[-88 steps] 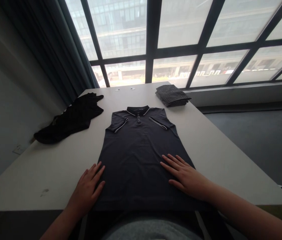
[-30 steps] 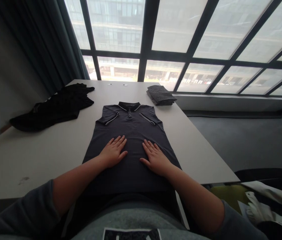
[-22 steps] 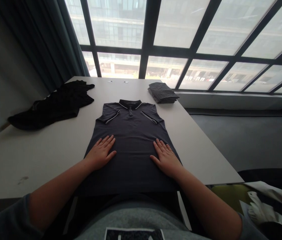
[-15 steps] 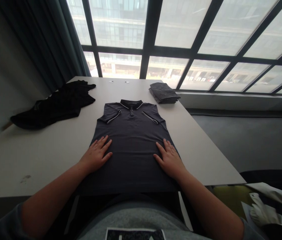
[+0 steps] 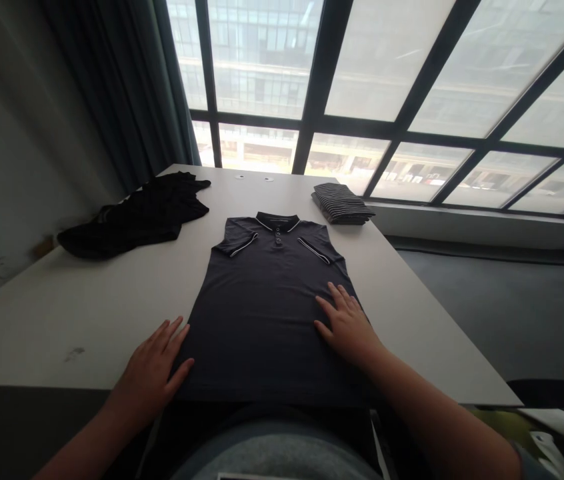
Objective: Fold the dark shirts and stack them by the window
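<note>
Polo shirt (image 5: pixel 267 313) looks light, floppy; I'd grab its hem (image 5: pixel 272 395) at near edge of bench (image 5: pixel 437 353). Left hand (image 5: pixel 152 365), right hand (image 5: pixel 348 328) both splayed.

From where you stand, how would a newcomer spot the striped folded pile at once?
Find the big window, then the white table in front of it. Near the far end of the table's right edge, past the dark polo shirt, sits a folded pile. Its thin pale stripes set it apart from the flat shirt and, at left, the rumpled black cloth.
</note>
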Action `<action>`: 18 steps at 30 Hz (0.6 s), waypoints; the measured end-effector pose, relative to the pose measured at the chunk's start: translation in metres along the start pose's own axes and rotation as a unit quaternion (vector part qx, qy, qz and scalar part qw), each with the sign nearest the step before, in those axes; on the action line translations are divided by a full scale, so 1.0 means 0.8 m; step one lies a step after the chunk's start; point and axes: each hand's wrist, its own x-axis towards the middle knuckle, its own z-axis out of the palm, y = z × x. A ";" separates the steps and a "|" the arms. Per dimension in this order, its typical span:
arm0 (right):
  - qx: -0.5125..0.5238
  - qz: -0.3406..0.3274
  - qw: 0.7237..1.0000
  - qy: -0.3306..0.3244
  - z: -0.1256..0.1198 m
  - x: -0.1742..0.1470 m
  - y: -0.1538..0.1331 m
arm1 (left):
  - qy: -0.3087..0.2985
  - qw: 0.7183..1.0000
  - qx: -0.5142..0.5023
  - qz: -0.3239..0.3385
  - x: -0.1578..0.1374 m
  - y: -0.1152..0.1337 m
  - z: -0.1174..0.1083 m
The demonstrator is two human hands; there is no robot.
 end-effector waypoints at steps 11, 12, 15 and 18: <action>0.098 -0.150 0.984 -0.026 -0.046 0.276 -0.233 | -0.149 0.961 -0.107 -0.206 0.003 0.064 -0.075; 0.100 -0.142 0.984 -0.029 -0.043 0.296 -0.251 | -0.162 0.953 -0.119 -0.228 0.002 0.066 -0.077; 0.100 -0.124 0.986 -0.048 -0.033 0.340 -0.291 | -0.150 0.943 -0.174 -0.242 -0.007 0.067 -0.074; 0.096 -0.099 0.988 -0.071 -0.022 0.368 -0.313 | -0.102 0.940 -0.241 -0.217 -0.020 0.065 -0.062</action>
